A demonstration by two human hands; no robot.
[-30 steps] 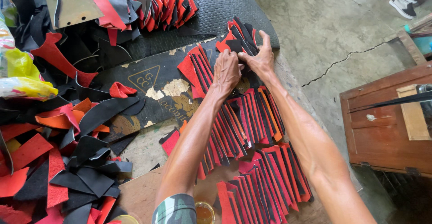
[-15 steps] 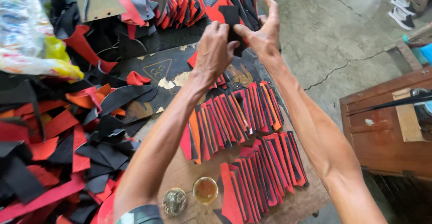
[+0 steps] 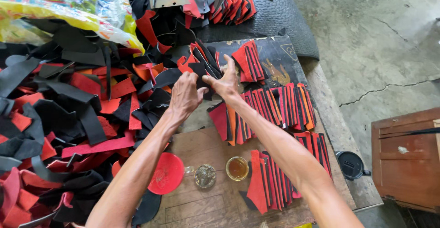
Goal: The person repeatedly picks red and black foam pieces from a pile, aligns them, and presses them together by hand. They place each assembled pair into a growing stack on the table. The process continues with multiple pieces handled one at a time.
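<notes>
My left hand (image 3: 185, 95) and my right hand (image 3: 225, 83) meet over the middle of the wooden board (image 3: 206, 150). Both grip a fanned bundle of black and red cut pieces (image 3: 198, 62), held just above the board beside the scrap pile. My right thumb presses on the bundle's lower edge and my left fingers curl round it from the left. To the right lie overlapping rows of red and black strips (image 3: 279, 104), with another row (image 3: 286, 175) nearer me and a small stack (image 3: 250, 60) further away.
A big heap of black, red and orange scraps (image 3: 68, 118) fills the left. A red lid (image 3: 167, 173), a small jar (image 3: 205, 176) and a glass of amber liquid (image 3: 237, 168) stand near me. A plastic bag (image 3: 68, 8), black mat (image 3: 275, 17) and wooden box (image 3: 408, 159) surround the board.
Both hands came back from the far stack toward the left and nearer me, now holding a fanned bundle of pieces. The view tilted down, showing the lid and jars.
</notes>
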